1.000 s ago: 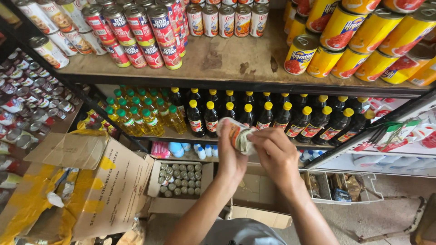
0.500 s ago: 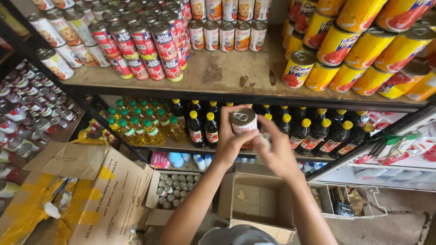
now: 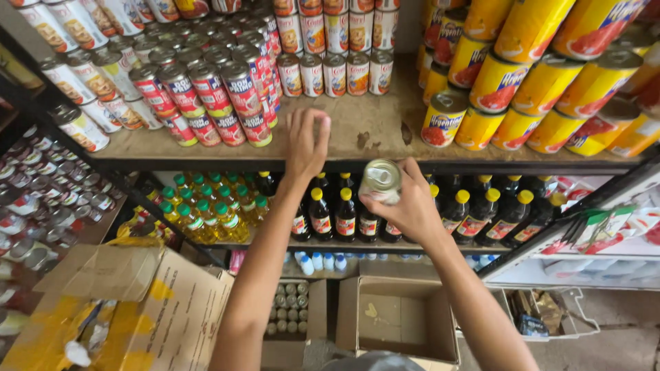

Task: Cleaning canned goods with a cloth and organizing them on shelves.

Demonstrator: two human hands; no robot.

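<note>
1. While I watched through the head camera, the left hand (image 3: 307, 143) was raised to the wooden shelf (image 3: 371, 130), fingers (image 3: 317, 122) spread and loosely curled over the bare board. It held nothing I could make out, though whether the fingertips touched the wood I could not tell.
2. The right hand (image 3: 407, 206) was clenched around a small can (image 3: 381, 180), gripping it from the side with its shiny top facing the camera. The can sat in the air just below the front edge of the shelf, in front of the dark bottles (image 3: 344, 213) with yellow caps.
3. To the left of the raised hand stood red-labelled cans (image 3: 227, 103), stacked in rows (some lying on top of others). Behind it, near the back of the shelf, stood a row of small cans (image 3: 335, 72) with white and orange labels.
4. On the right of the shelf lay large yellow cans (image 3: 515, 89), piled on their sides.
5. One level down, green-capped bottles (image 3: 206, 216) of yellow liquid stood left of the dark bottles.
6. Below, an open cardboard box (image 3: 399, 319) sat between the arms, and a tray of small cans (image 3: 289, 309) lay just left of it.
</note>
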